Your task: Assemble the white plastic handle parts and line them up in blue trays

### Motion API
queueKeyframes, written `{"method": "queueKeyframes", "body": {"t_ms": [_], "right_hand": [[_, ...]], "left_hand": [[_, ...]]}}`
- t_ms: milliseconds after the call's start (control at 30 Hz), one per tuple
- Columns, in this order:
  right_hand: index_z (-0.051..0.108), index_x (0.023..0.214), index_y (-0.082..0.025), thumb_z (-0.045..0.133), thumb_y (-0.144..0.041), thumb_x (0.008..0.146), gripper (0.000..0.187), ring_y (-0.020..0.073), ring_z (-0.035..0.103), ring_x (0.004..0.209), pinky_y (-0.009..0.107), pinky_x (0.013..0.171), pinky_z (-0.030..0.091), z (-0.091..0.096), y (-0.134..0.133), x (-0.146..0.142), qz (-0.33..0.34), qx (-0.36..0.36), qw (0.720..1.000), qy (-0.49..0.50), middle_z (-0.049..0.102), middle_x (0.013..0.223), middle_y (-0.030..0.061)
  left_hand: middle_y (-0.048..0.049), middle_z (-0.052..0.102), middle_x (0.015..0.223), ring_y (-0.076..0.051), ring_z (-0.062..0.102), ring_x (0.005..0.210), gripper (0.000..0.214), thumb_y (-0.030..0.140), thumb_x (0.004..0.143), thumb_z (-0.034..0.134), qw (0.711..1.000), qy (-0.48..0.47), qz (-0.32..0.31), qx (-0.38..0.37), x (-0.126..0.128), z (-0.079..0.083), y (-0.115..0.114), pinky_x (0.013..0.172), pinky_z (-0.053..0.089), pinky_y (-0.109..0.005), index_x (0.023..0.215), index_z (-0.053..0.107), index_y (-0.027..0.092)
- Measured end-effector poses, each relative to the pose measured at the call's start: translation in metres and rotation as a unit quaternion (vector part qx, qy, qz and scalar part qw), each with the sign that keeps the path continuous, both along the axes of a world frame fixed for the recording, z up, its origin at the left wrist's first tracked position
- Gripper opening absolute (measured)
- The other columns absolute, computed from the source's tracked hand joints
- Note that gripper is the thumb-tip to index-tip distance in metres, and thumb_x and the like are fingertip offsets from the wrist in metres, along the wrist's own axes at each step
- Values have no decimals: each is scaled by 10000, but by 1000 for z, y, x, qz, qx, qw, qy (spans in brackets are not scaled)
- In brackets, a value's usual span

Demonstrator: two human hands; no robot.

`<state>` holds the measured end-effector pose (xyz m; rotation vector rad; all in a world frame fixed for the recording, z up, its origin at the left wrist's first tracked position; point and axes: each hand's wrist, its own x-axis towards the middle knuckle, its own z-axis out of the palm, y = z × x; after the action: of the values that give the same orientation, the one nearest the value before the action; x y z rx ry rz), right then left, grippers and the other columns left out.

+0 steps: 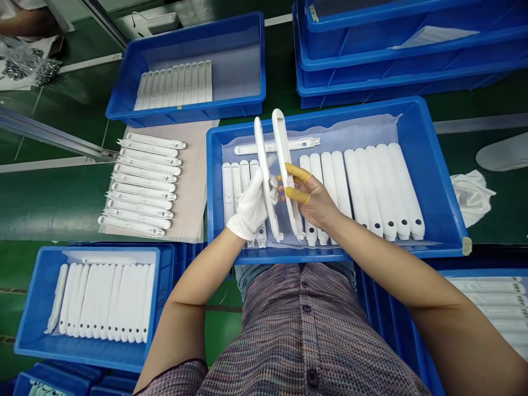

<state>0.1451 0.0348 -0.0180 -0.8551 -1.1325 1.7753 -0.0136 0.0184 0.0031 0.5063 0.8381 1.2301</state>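
Observation:
My left hand (249, 206), in a white glove, grips a long white plastic strip (264, 170) upright over the blue tray (313, 114). My right hand (307, 192), with yellow finger cots on two fingers, holds a second, similar strip (284, 159) beside the first. The two strips stand close together, nearly parallel. Below them in the tray, several white strips (383, 187) lie side by side on a pale liner, and several narrower ones (236, 187) sit partly hidden behind my left hand. Another strip (276, 146) lies crosswise near the tray's far side.
Rows of white strips (142, 184) lie on a beige sheet (192, 187) left of the tray. More blue trays (185, 66) hold similar parts, and a blue tray stack (396, 55) stands far right. A white cloth (472, 195) lies to the right; a bag of metal pieces (28, 66) lies top left.

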Motion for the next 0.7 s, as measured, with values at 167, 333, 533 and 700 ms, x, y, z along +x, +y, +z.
{"method": "queueKeyframes", "body": {"t_ms": [167,333,533,700], "right_hand": [[682,1357,-426,702,-454,936,423,261,629,1170,536,1092,529,-2,-8,3,-99,216,961,-142,605,1280,45],[637,1414,-487,596,-376,992,439,269,604,1155,547,1081,525,-4,-11,7,-136,324,906,-236,569,1222,55],[537,1528,-422,503,-322,1011,528,262,612,1134,517,1013,574,3,-6,13,-91,331,898,-276,538,1303,80],[375,1641,-207,531,-192,922,735,234,649,772,439,781,594,7,14,25,66,257,857,-442,675,1008,82]], "left_hand": [[51,534,668,-62,416,454,546,463,845,764,995,46,-46,82,-2,10,-5,432,394,-226,1322,664,216],[33,531,648,-106,456,443,781,612,814,684,987,81,-95,105,-3,9,-5,413,376,-271,1466,591,192],[-36,645,761,-201,647,732,632,643,917,570,971,199,-70,117,-15,2,0,799,566,-366,1315,725,177],[-109,713,1305,-317,541,1401,618,584,951,632,889,435,-86,114,-34,-10,1,1253,338,-492,1456,617,229]]}}
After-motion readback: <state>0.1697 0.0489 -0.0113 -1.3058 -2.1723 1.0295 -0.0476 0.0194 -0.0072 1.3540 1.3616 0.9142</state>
